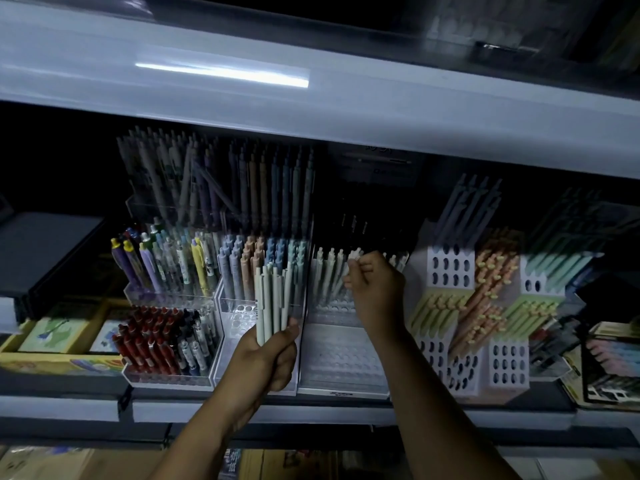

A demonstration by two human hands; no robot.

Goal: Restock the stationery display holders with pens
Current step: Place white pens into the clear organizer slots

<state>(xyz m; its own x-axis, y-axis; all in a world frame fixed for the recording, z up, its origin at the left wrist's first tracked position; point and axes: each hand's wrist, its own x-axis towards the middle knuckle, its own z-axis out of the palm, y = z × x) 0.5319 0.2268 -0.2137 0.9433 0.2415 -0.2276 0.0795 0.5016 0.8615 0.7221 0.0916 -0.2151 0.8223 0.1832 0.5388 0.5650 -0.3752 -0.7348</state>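
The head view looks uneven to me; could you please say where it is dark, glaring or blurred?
Head view: dim overall, light pooling on the middle holder and the pens in the left hand; head view: a glare streak on the upper shelf edge; head view: back rows and corners murky, shelf lines bowed.

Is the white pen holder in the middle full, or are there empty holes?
Mostly empty. The holder has pens only in its back rows; the front holes are bare.

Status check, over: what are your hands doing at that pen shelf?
Left hand grips bundle of pale pens. Right hand pinches single pen at tiered holder back row. Front holes unfilled, nothing blocking.
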